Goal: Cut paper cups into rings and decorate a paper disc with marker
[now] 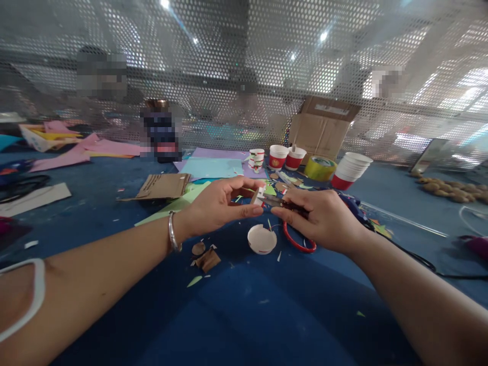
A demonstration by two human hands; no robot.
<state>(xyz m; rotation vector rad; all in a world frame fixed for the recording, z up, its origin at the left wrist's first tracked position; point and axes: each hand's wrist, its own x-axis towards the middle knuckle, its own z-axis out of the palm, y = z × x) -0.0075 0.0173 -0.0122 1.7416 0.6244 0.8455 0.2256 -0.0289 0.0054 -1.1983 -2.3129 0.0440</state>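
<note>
My left hand [224, 204] pinches a small white and red paper piece [259, 196] between thumb and fingers. Fingers closed, my right hand [318, 216] grips scissors [271, 200], their grey blades pointing left and meeting the piece. Below the right hand shows a red loop [300, 248]; I cannot tell whether it is the scissors' handle. Under the gap between both hands lies a shallow white cut paper cup bottom [262, 240]. Brown scraps [208, 260] and a green sliver [194, 281] are scattered to its left.
Behind the hands stand a striped cut cup [256, 159], red and white paper cups [278, 157], a cup stack [351, 169], yellow tape [320, 168] and a cardboard box [318, 132]. Corrugated cardboard [162, 186] and blue paper [211, 167] lie left. A perforated screen [229, 66] borders the table.
</note>
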